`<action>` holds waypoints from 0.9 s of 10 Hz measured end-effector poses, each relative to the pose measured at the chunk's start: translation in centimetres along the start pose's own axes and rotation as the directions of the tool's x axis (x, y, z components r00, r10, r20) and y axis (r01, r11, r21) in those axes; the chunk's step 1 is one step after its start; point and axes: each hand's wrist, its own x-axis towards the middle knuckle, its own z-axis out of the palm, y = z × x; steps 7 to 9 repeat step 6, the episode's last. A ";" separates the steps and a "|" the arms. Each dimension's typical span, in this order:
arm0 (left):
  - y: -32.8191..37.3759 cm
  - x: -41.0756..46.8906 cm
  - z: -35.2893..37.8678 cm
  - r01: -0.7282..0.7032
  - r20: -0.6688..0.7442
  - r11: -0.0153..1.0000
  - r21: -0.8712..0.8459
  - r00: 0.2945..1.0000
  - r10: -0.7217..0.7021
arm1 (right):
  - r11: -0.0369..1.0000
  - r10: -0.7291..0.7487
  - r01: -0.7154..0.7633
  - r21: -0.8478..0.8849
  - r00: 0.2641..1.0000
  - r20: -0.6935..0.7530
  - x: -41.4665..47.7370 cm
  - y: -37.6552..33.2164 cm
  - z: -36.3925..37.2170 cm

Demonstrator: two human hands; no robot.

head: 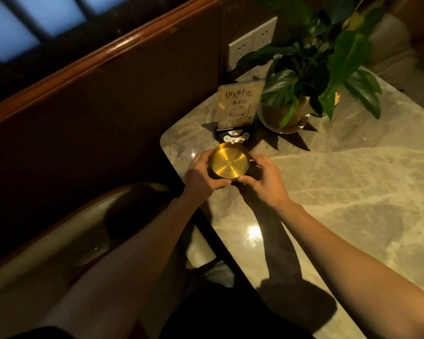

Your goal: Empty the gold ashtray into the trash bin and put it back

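The round gold ashtray (228, 161) is upright near the left corner of the marble table (340, 187). Its shiny inside holds only a few small specks. My left hand (201, 176) grips its left side and my right hand (263, 181) grips its right side, thumbs along the near rim. I cannot tell whether the ashtray rests on the table or hangs just above it. No trash bin is in view.
Just behind the ashtray stands a table sign (238, 106) on a black base. A potted green plant (311, 77) sits to its right. A dark wooden wall with a wall socket (252, 41) runs left of the table. A padded seat (47, 245) lies at lower left.
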 end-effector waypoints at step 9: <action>-1.5 -0.4 1.4 0.070 -0.019 0.996 0.061 0.997 -0.069 | 0.994 0.108 -0.109 -0.003 0.992 0.070 -0.5 1.0 2.1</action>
